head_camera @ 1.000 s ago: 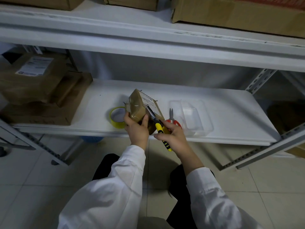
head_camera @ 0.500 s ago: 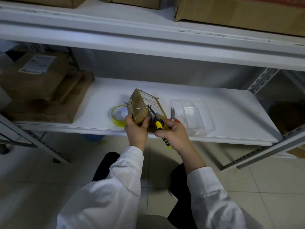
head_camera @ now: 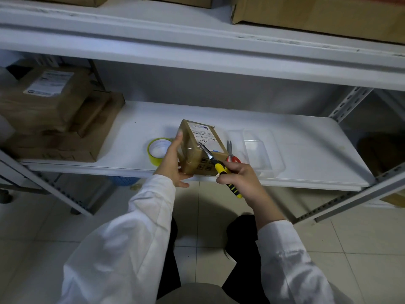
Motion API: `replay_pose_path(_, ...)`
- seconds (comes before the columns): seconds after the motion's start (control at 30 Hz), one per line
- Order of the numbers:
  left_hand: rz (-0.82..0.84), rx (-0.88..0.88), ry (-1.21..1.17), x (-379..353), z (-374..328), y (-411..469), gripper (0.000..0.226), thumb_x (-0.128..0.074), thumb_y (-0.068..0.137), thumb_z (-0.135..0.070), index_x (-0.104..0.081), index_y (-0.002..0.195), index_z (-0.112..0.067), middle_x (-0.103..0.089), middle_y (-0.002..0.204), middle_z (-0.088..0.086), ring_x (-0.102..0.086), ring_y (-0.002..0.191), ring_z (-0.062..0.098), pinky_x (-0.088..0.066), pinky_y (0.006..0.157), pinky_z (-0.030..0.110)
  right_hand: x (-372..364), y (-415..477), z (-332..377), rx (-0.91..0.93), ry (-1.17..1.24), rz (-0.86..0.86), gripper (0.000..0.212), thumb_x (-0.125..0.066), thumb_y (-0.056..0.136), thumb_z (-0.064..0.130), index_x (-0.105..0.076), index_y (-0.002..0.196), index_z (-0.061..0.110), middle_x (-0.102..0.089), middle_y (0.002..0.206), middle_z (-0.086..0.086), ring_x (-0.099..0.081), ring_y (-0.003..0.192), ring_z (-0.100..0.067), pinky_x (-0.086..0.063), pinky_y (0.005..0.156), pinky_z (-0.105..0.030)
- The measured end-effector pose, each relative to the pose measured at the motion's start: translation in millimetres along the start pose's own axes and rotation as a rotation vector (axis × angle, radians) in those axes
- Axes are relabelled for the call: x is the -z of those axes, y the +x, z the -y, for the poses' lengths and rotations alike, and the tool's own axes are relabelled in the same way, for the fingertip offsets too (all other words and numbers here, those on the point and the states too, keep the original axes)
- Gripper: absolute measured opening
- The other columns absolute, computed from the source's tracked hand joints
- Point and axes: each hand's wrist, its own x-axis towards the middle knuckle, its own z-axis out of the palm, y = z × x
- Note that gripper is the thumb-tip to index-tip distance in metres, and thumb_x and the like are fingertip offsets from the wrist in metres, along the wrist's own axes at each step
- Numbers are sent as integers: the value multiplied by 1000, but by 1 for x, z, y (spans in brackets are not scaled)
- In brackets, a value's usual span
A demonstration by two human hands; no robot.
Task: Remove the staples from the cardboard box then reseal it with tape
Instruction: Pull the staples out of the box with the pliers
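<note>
A small brown cardboard box (head_camera: 192, 148) with a white label stands tilted near the front edge of the white shelf (head_camera: 306, 154). My left hand (head_camera: 173, 161) holds its left side, fingers up along the face and palm under the near corner. My right hand (head_camera: 238, 176) grips yellow-and-black pliers (head_camera: 221, 168), whose metal tips touch the box's upper edge by the label. A yellow roll of tape (head_camera: 158, 150) lies just left of the box.
Red-handled scissors (head_camera: 231, 153) lie right of the box, beside a clear plastic tray (head_camera: 260, 152). Stacked brown parcels (head_camera: 54, 119) fill the shelf's left end. More boxes sit on the upper shelf. A slanted metal upright (head_camera: 350, 194) runs at the right.
My left hand has shifted from gripping the box's lower front to cupping its left side. The pliers' tips stay on the box's top edge, and the box has turned slightly.
</note>
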Motion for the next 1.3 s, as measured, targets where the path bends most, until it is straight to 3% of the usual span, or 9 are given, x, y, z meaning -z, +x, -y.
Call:
replay_pose_path(0.1,29,37,79,4,-4,3,113,-65,44,-83,-44,134,-18,-60,119,4,-59,98,21,-37,94,47,7,-1,-2,-7,-29,28,37,-66,53,17,-71,84,36,-54,66,7,-51,68,-12,-40,61,-22)
replay_pose_path(0.23,106,25,93,-6,-7,-1,62,-68,70,-61,-58,115,-20,-68,97,2,-62,92,19,-44,92,37,8,-4,-2,-4,-54,68,35,-71,67,6,-69,89,33,-57,70,7,-53,72,-11,-41,64,-22)
replay_pose_path(0.37,105,0,31,-16,-4,-5,29,-63,81,-48,-61,90,-20,-67,82,2,-61,80,18,-45,71,27,5,-5,4,31,-75,58,40,-66,74,-3,-66,87,35,-56,69,8,-52,67,-6,-42,61,-15)
replay_pose_path(0.43,107,-16,-8,-19,-3,-3,31,-63,80,-49,-61,93,-22,-69,82,1,-62,82,18,-45,69,28,4,-5,6,45,-77,18,40,-66,73,-4,-67,87,33,-54,63,12,-50,58,-2,-39,52,-7)
replay_pose_path(0.53,107,-18,-95,-23,-4,1,35,-64,78,-52,-64,96,-21,-72,79,2,-65,83,19,-47,73,30,-2,-7,5,63,19,-25,33,-68,71,-4,-71,82,27,-49,58,12,-46,57,-7,-36,49,-11)
replay_pose_path(0.7,130,-16,-195,-31,-3,4,45,-69,70,-54,-65,96,-19,-72,95,8,-65,99,25,-44,101,40,-10,-7,5,91,204,-70,28,-63,71,-8,-68,73,19,-51,53,16,-47,50,-3,-36,47,-10)
replay_pose_path(0.9,128,-6,-236,-39,0,4,76,-78,49,-56,-63,116,-24,-70,111,10,-65,106,31,-46,98,47,-16,-8,3,110,184,-180,29,-64,73,-3,-71,80,24,-58,64,9,-53,63,-6,-44,57,-15)
replay_pose_path(1.17,52,-110,-210,-42,-5,-1,36,-63,79,-50,-55,101,-24,-66,97,4,-60,103,24,-47,92,37,-3,-3,12,106,-108,-143,24,-65,56,21,-69,79,16,-54,71,-10,-48,65,-17,-37,63,-28)
replay_pose_path(1.3,65,-114,-217,-44,-8,-5,42,-64,78,-52,-58,107,-23,-68,104,5,-62,103,24,-49,88,36,-6,-1,9,92,-18,-173,24,-67,60,15,-68,83,7,-50,70,-9,-46,63,-16,-37,61,-28)
